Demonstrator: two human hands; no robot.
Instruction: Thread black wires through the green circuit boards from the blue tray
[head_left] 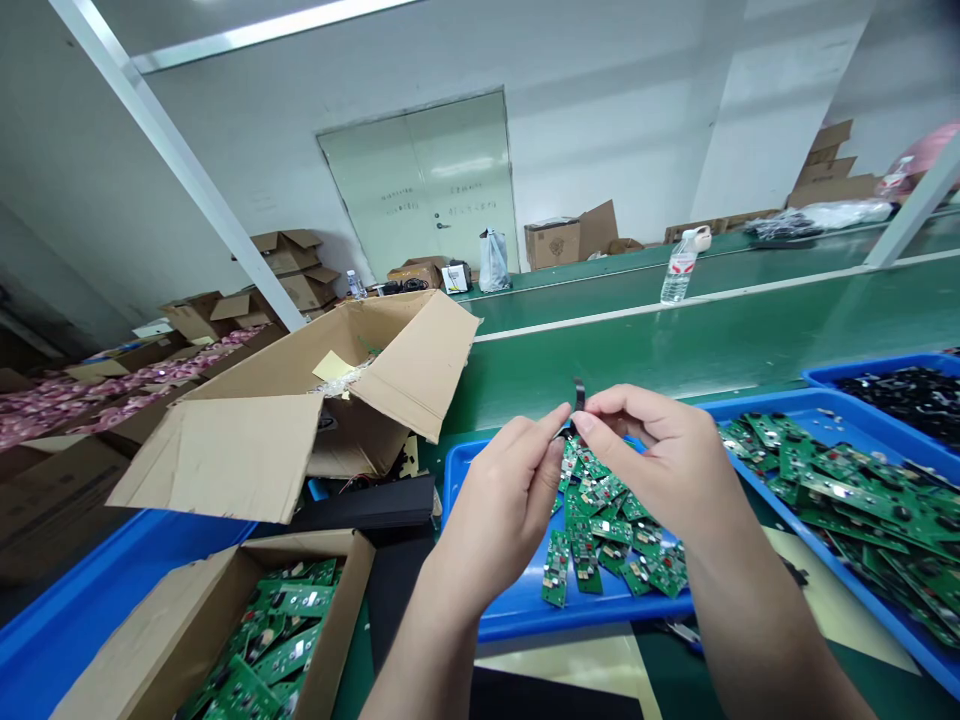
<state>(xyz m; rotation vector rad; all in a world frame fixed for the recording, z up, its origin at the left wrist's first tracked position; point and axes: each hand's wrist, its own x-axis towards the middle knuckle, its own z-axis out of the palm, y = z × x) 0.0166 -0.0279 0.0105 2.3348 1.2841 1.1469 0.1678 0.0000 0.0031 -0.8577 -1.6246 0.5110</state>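
Note:
Both my hands meet above a blue tray [517, 600] that holds several small green circuit boards [607, 530]. My left hand [502, 510] and my right hand [660, 460] pinch a small black part [578, 396] between their fingertips, holding it in the air over the tray. The part's lower end is hidden behind my fingers. A second blue tray [840, 410] to the right is heaped with more green boards [855, 490].
An open cardboard box [247, 440] stands at the left. A smaller box [187, 620] of green boards sits at the lower left. A third blue tray [900, 385] holds black parts. A water bottle [681, 268] stands on the green conveyor belt [675, 340]. Boxes line the back wall.

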